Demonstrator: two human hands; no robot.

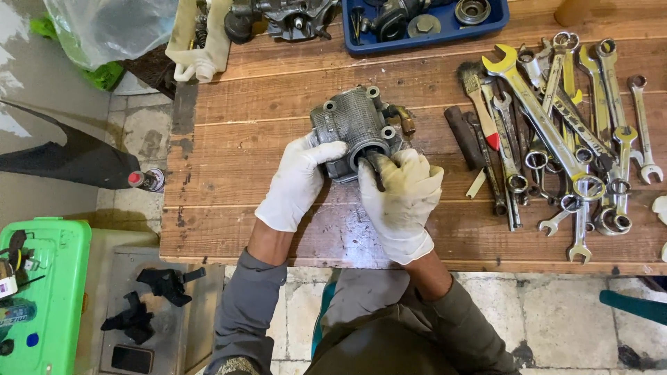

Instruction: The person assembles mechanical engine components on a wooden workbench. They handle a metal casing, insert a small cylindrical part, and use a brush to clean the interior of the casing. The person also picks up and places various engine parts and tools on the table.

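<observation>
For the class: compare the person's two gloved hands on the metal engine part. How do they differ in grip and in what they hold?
The left hand clasps the side of the metal part, steadying it; the right hand grips a dark tool poked into the part's round opening. The left glove looks cleaner, the right more stained. Both wear white gloves.

Left hand (297,182) gloved, fingers curled in a grip; right hand (401,199) likewise.

Middle of the frame, both gloved hands are on a grey metal engine part (354,125) sitting on the wooden bench (278,104). Left hand (297,182) grips its side, right hand (401,198) pokes a dark tool (375,169) into the round bore. Pile of wrenches (570,132) at right, blue tray (424,31) up top.
</observation>
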